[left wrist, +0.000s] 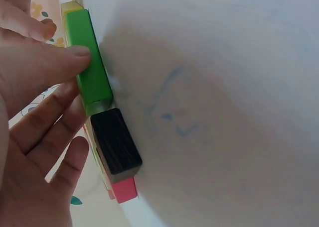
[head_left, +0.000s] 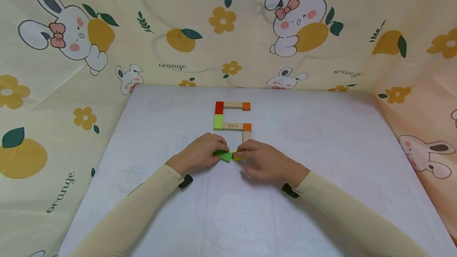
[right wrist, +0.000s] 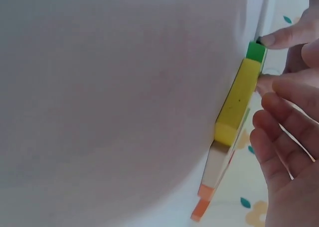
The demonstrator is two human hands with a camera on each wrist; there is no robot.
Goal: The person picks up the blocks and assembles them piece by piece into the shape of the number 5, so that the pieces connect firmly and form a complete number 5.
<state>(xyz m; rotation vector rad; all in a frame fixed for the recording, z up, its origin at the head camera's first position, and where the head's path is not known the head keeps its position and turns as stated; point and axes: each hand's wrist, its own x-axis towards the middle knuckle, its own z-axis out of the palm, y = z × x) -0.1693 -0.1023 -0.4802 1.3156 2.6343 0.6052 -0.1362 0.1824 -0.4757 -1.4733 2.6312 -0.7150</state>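
Observation:
In the head view my left hand (head_left: pixel 204 150) pinches a green block (head_left: pixel 225 156); the left wrist view shows its thumb on the block's near face. A black block (left wrist: pixel 117 143) lies end to end with the green one. My right hand (head_left: pixel 265 161) is at a yellow block (head_left: pixel 237 156), its index fingertip touching or very near it. The right thumb is apart from the block, and the other fingers are loosely bent and hold nothing in the right wrist view. The right hand partly covers an upright wooden block (head_left: pixel 246 136).
Beyond the hands a row of flat blocks continues: orange (head_left: pixel 247 127), wooden (head_left: pixel 233 126), lime green (head_left: pixel 218 121), red (head_left: pixel 219 108), another wooden (head_left: pixel 233 105) and another orange (head_left: pixel 246 106). A white tabletop (head_left: pixel 321 150) lies under everything, with rabbit-and-orange printed cloth (head_left: pixel 250 58) around it.

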